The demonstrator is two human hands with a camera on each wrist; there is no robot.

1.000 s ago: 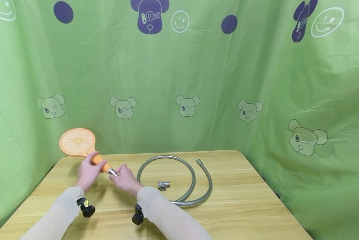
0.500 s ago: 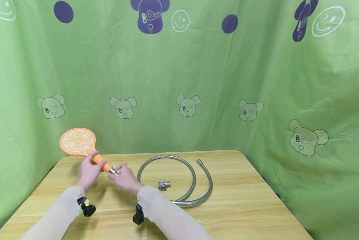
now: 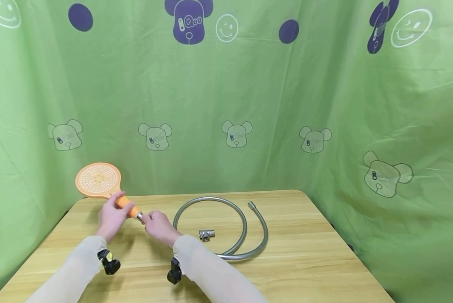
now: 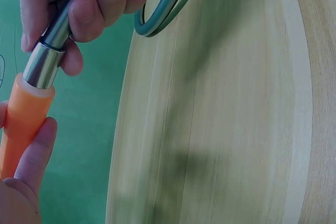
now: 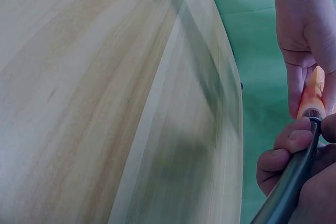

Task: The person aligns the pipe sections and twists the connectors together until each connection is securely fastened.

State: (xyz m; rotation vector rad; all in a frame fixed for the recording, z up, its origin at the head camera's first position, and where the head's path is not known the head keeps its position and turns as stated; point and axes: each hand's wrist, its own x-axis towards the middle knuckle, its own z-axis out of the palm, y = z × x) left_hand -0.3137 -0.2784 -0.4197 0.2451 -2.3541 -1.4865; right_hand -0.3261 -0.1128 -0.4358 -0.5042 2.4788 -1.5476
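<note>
An orange shower head [image 3: 97,180] with a round perforated face points to the back left, raised above the table. My left hand [image 3: 110,216] grips its orange handle [image 4: 25,114], thumb along one side. At the handle's lower end sits a silver metal collar [image 4: 43,66], in line with the end of the grey shower hose [image 4: 59,29]. My right hand [image 3: 160,228] pinches that hose end between thumb and curled fingers, right below the collar. Seen from the right wrist, the hose [image 5: 286,192] runs through the right hand's fingers toward the camera.
The rest of the hose [image 3: 245,223] lies looped on the wooden table [image 3: 306,261], its free metal end [image 3: 252,205] at the back right. Inside the loop lies a small chrome tee fitting [image 3: 206,234]. A green patterned curtain [image 3: 211,97] encloses the table's back and sides.
My right hand's thumb and fingers have drawn together on the hose end, covering metal that showed half a second ago. The left hand and the shower head have stayed in place.
</note>
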